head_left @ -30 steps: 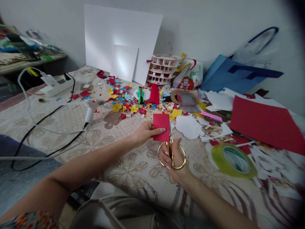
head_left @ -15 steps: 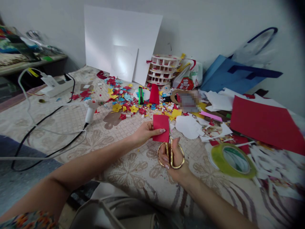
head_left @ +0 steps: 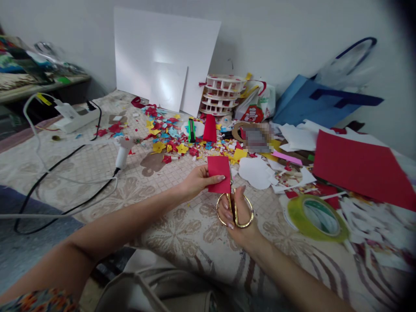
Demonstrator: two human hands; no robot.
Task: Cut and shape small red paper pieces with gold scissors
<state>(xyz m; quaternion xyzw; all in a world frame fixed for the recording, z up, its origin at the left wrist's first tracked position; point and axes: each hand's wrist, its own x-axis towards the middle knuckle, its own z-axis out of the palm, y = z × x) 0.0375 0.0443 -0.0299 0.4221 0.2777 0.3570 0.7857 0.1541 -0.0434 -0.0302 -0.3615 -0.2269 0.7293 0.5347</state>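
Observation:
My left hand (head_left: 201,178) pinches a small red paper rectangle (head_left: 218,167) by its left side, thumb on top and fingers behind. The fingers of my right hand (head_left: 238,212) are wrapped through the gold loops of a pair of scissors (head_left: 234,208). The blades run along the right edge of the red paper, partly hidden by it. I cannot tell whether they are cutting into it. Beyond the hands lie paper flowers (head_left: 182,148), a white cloud-shaped paper (head_left: 256,172) and a red strip (head_left: 210,128).
A roll of yellow-green tape (head_left: 316,216) lies to the right, beside white paper scraps and a large red sheet (head_left: 360,167). White boards (head_left: 136,47), a tiered round frame (head_left: 222,95) and a blue bag (head_left: 312,104) stand along the wall. Cables and a power strip (head_left: 76,117) occupy the left.
The scissor loops have shifted slightly right and look a little wider apart. The red paper stays in my left hand, almost unmoved.

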